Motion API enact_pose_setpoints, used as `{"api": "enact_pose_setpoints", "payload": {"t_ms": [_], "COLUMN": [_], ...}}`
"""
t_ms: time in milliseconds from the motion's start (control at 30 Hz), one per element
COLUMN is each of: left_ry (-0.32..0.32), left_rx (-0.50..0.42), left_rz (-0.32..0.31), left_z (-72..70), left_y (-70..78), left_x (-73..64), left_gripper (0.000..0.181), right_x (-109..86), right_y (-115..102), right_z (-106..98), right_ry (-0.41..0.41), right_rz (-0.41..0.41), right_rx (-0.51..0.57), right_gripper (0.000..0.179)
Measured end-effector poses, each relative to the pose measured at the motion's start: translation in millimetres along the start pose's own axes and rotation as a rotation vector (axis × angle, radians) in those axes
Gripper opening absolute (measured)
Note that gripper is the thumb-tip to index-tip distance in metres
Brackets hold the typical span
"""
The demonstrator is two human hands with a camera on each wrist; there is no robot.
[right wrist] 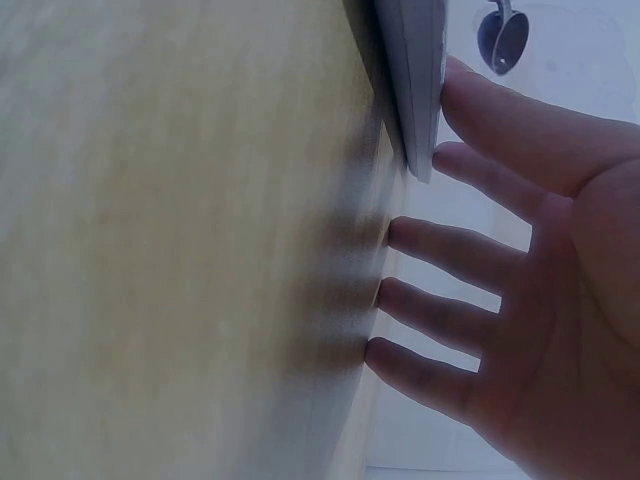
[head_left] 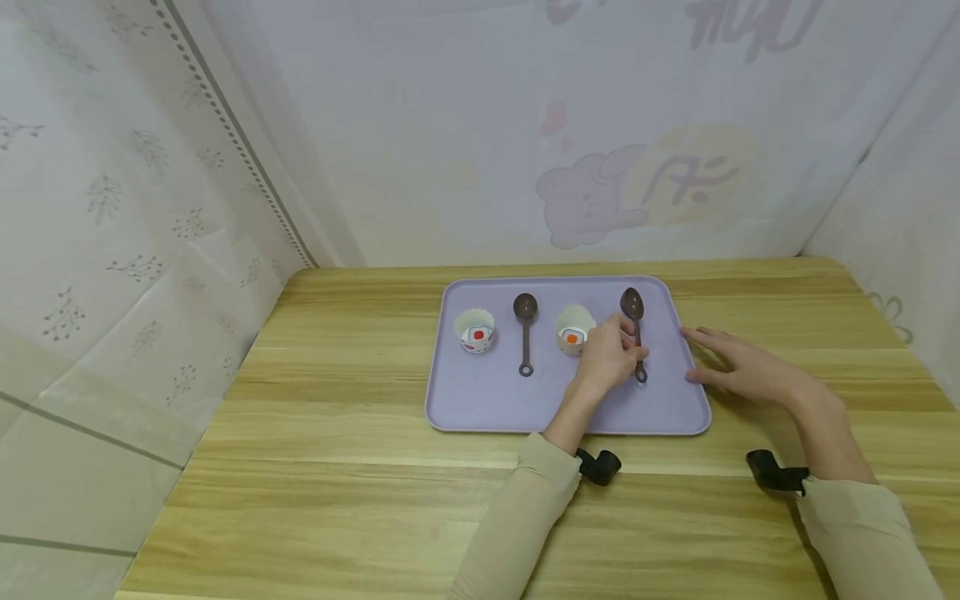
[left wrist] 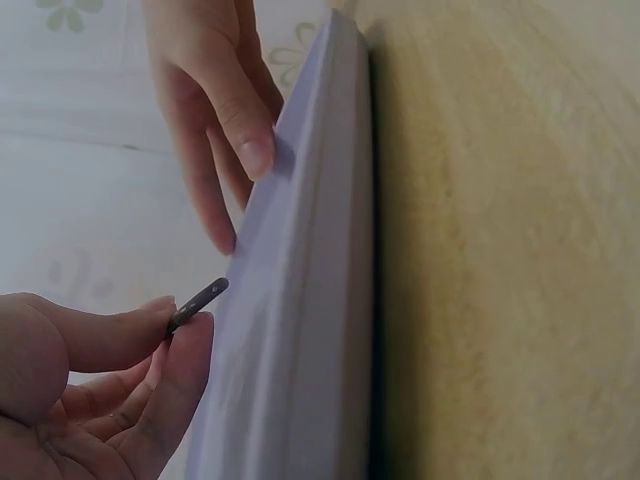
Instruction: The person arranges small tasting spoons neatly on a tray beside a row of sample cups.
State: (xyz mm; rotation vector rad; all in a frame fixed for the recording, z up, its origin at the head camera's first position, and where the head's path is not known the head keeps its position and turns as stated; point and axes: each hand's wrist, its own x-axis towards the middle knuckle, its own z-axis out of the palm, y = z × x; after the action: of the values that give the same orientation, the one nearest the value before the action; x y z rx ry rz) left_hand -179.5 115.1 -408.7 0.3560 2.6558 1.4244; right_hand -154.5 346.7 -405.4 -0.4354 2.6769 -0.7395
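Note:
My left hand (head_left: 606,357) pinches the handle of a dark brown measuring spoon (head_left: 632,303) between thumb and fingers, over the right part of a lilac tray (head_left: 480,404). In the left wrist view the end of that spoon's handle (left wrist: 203,303) juts out past the fingertips. My right hand (head_left: 750,367) is at the tray's right edge, thumb and index fingertip at the rim. Its other fingers (right wrist: 440,310) reach down to the tabletop, spread and fairly straight. The spoon's bowl (right wrist: 503,42) shows above the rim in the right wrist view.
A second brown spoon (head_left: 526,308) lies mid-tray, its ring end toward me. Left of it stands a white paper baking cup (head_left: 468,318) with a red-marked piece inside; a beige cup (head_left: 576,317) with an orange-marked piece sits beside my left hand. Wood table (head_left: 337,400) surrounds the tray.

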Motion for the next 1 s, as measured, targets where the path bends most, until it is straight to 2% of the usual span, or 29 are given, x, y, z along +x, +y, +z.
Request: {"api": "enact_pose_setpoints", "payload": {"t_ms": [467,700,1000], "left_ry": [-0.004,0.020,0.056], "left_rx": [0.025,0.049,0.117], "left_rz": [-0.022,-0.052,-0.043], "left_z": [7.3,11.2,17.9], "left_y": [-3.2,-6.3,-7.2], "left_x": [1.2,3.6,5.4], "left_gripper": [0.025,0.023,0.020], "right_x": [-0.5,-0.7,-0.6], "right_y": [-1.2,-2.2,-1.7], "right_z": [-0.1,0.0,0.3], "right_ry": [0.004,0.012,0.009], "right_rz": [-0.011,-0.017,-0.005], "right_rx": [0.009,0.003,-0.002], "right_gripper": [0.078,0.077,0.077]}}
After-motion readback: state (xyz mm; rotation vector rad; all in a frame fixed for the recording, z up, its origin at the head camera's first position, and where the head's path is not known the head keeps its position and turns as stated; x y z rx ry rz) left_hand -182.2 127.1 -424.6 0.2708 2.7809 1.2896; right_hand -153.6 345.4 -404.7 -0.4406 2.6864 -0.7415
